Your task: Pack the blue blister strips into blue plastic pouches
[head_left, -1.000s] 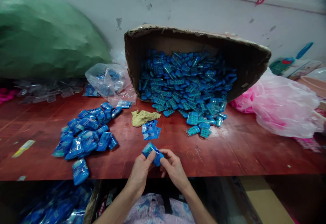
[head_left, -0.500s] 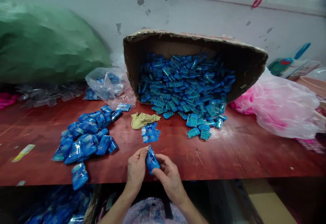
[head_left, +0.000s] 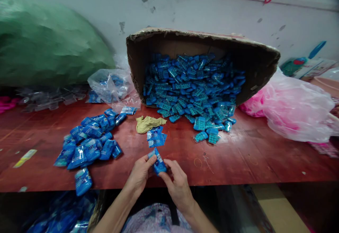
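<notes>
Near the front edge of the red table, both hands hold one small blue packet (head_left: 159, 165) between them. My left hand (head_left: 141, 171) pinches its upper left side with thumb and fingers. At its lower right end, my right hand (head_left: 177, 178) grips with thumb below and fingers behind. Just beyond the hands lie a few flat blue printed cards (head_left: 156, 137), with a crumpled yellowish cloth (head_left: 148, 123) behind them. To the left is a heap of blue printed packets (head_left: 90, 143), one of them (head_left: 83, 181) lying apart at the table edge.
A cardboard box (head_left: 203, 37) on its side spills clear-wrapped blue packs (head_left: 190, 88) onto the table (head_left: 238, 159). A green sack (head_left: 50, 44) and a clear bag (head_left: 112, 88) stand at the left, a pink-and-white plastic bag (head_left: 296, 106) at the right. Blue packets (head_left: 60, 213) fill a space below the table.
The blue packet has turned in my hands and now shows a face with a white label patch. My left hand's grip has shifted slightly; the piles look the same.
</notes>
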Action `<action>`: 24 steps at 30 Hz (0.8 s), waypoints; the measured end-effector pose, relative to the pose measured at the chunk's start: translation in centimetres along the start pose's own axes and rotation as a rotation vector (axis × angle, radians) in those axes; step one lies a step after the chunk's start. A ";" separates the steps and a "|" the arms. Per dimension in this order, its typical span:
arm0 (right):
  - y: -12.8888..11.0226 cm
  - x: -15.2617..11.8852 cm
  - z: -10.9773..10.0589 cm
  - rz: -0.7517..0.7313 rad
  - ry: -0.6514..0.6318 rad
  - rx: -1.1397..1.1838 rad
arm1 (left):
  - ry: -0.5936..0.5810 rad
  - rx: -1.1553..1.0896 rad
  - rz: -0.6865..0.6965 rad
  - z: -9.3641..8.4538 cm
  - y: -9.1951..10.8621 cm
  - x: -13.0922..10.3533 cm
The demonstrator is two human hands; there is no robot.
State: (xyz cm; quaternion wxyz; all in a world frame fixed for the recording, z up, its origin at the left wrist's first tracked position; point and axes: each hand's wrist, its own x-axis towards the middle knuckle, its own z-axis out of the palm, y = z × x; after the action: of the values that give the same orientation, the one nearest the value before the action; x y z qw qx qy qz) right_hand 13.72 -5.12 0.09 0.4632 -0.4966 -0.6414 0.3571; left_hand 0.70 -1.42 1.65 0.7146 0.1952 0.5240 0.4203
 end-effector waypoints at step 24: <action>0.7 0.0 1.5 0.557 0.016 0.579 | 0.226 0.326 0.403 -0.3 -0.5 1.2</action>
State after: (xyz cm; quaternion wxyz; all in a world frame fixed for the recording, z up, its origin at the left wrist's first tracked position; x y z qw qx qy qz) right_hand 12.57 -4.89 -1.04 0.4743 -0.5033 -0.3516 0.6310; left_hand 0.78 -0.77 0.47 0.5127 0.3596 0.6119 0.4832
